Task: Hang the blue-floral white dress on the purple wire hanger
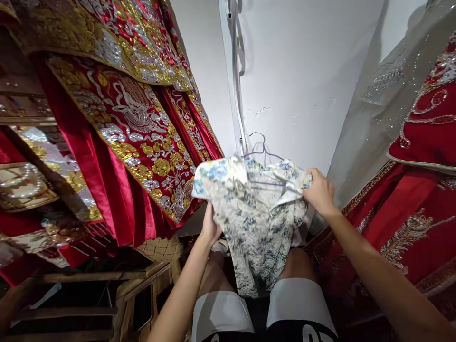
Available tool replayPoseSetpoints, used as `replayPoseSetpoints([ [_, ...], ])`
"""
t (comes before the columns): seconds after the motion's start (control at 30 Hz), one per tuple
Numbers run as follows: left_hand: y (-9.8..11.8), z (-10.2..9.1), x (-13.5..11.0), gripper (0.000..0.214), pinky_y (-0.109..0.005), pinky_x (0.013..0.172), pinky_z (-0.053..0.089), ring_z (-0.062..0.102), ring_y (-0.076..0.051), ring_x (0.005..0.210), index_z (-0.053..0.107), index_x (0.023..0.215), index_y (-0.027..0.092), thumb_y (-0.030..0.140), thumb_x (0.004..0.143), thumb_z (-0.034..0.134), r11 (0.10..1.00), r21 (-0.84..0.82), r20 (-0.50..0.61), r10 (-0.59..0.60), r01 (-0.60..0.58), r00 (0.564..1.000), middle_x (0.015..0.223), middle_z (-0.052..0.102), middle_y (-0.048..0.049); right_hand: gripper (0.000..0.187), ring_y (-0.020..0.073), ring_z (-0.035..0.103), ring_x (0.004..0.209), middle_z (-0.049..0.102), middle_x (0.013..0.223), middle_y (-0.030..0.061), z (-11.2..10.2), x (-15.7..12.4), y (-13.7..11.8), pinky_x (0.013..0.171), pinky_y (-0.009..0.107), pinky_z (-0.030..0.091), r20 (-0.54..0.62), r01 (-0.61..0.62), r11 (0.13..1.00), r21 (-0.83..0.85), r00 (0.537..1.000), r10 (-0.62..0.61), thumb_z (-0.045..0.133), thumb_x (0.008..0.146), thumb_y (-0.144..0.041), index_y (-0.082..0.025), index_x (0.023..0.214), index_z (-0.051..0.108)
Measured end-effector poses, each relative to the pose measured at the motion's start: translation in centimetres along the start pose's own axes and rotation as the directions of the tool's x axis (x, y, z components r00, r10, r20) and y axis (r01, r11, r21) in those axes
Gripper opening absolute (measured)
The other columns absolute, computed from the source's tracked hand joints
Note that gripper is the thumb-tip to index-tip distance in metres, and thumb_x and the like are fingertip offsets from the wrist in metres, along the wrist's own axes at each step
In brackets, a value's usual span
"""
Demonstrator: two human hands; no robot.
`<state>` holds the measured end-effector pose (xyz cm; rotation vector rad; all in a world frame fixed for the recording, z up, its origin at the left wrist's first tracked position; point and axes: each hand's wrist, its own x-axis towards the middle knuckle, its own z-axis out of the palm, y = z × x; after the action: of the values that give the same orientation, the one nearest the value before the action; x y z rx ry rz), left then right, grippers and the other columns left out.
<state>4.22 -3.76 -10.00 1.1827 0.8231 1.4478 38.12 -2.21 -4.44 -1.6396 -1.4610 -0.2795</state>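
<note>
A white shirt with a blue floral print [249, 223] hangs in front of my knees, with a thin purple hanger [264, 152] inside its collar. The hanger's hook stands free above the collar, close to the wall. My right hand [320, 190] pinches the shirt at its right shoulder. On the other side, my left hand [211, 225] is at the shirt's left edge under the sleeve, its fingers partly hidden by the cloth and closed on it. Between my hands the collar lies spread, and the lower part falls in folds.
Red garments with gold and silver embroidery [142, 118] hang at the left. More red beaded clothing [420, 204] and a sheer sparkling fabric [384, 90] hang at the right. A white metal rail [233, 71] runs along the white wall [292, 61]. Wooden furniture [138, 285] stands at lower left.
</note>
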Motion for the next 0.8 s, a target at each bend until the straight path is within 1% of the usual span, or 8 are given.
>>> replayPoseSetpoints([
  [0.07,-1.5,0.2,-1.2,0.068,-0.041,0.113,0.045,0.058,-0.029,0.135,0.073,0.116,0.02,0.076,0.087,0.048,0.971,-0.209,-0.078,-0.131,0.112,0.988,0.122,0.074,-0.0138,0.032,0.0323,0.064,0.088,0.072,0.1,0.0134,-0.1,1.3,-0.9,0.068,0.034,0.039,-0.011,-0.029,1.0,-0.013,1.0,0.029,0.064,0.075,-0.04,-0.021,0.101,0.062],
  [0.2,-6.1,1.4,-3.7,0.07,-0.043,0.123,0.034,0.042,-0.031,0.148,0.068,0.124,0.022,0.074,0.077,0.067,0.981,-0.091,-0.32,-0.194,0.174,0.927,0.145,0.061,-0.0124,0.037,0.0345,0.062,0.098,0.071,0.108,0.0147,0.3,1.6,-3.3,0.076,0.039,0.046,-0.001,0.098,0.994,0.049,0.995,-0.098,0.064,0.077,-0.036,-0.02,0.11,0.062],
  [0.37,-10.1,1.1,-9.2,0.076,-0.046,0.121,0.037,0.046,-0.033,0.145,0.059,0.137,0.026,0.056,0.071,0.083,0.962,-0.096,-0.412,-0.273,0.256,0.87,0.143,0.063,-0.0114,0.075,0.0457,0.043,0.136,0.053,0.145,0.0213,0.8,-4.6,-3.8,0.111,0.065,0.033,0.17,0.265,0.952,0.151,0.942,-0.289,0.068,0.076,-0.03,-0.015,0.146,0.047],
  [0.47,-10.4,0.4,-12.1,0.08,-0.048,0.12,0.038,0.047,-0.035,0.144,0.057,0.14,0.025,0.051,0.071,0.085,0.937,-0.118,-0.341,-0.349,0.328,0.873,0.146,0.06,-0.0134,0.068,0.0431,0.039,0.144,0.05,0.153,0.0166,1.8,-12.4,-4.3,0.114,0.067,0.031,0.444,0.257,0.86,0.442,0.77,-0.458,0.067,0.085,-0.038,-0.024,0.149,0.05],
  [0.53,-10.1,0.3,-13.1,0.081,-0.048,0.12,0.037,0.046,-0.036,0.145,0.057,0.141,0.024,0.05,0.071,0.086,0.932,-0.081,-0.299,-0.361,0.353,0.884,0.149,0.057,-0.0141,0.053,0.0354,0.046,0.142,0.055,0.15,0.0133,3.1,-18.1,-5.1,0.113,0.055,0.041,0.556,0.072,0.758,0.648,0.636,-0.536,0.065,0.09,-0.043,-0.027,0.14,0.06],
  [0.6,-9.8,0.6,-13.5,0.079,-0.048,0.121,0.036,0.045,-0.035,0.145,0.058,0.14,0.024,0.051,0.071,0.085,0.944,-0.036,-0.278,-0.326,0.329,0.904,0.148,0.058,-0.0144,0.034,0.033,0.054,0.135,0.063,0.138,0.0155,4.6,-22.7,-5.9,0.111,0.05,0.045,0.516,-0.156,0.698,0.699,0.786,-0.341,0.058,0.094,-0.044,-0.024,0.119,0.071],
  [0.67,-9.5,1.1,-13.6,0.078,-0.048,0.12,0.036,0.047,-0.035,0.143,0.061,0.138,0.022,0.052,0.07,0.085,0.948,-0.023,-0.267,-0.313,0.318,0.911,0.145,0.06,-0.0154,0.032,0.032,0.065,0.118,0.07,0.12,0.0168,6.0,-25.1,-6.4,0.099,0.047,0.053,0.495,-0.365,0.608,0.705,0.868,-0.053,0.058,0.094,-0.049,-0.022,0.104,0.07],
  [0.8,-8.8,2.3,-13.8,0.078,-0.048,0.119,0.038,0.052,-0.036,0.14,0.064,0.133,0.019,0.05,0.065,0.088,0.936,-0.048,-0.242,-0.35,0.349,0.905,0.141,0.064,-0.0164,0.044,0.0259,0.067,0.083,0.069,0.086,0.0098,6.9,-24.3,-6.1,0.072,0.036,0.055,0.545,-0.552,0.486,0.678,0.821,0.171,0.07,0.081,-0.064,-0.021,0.092,0.062],
])
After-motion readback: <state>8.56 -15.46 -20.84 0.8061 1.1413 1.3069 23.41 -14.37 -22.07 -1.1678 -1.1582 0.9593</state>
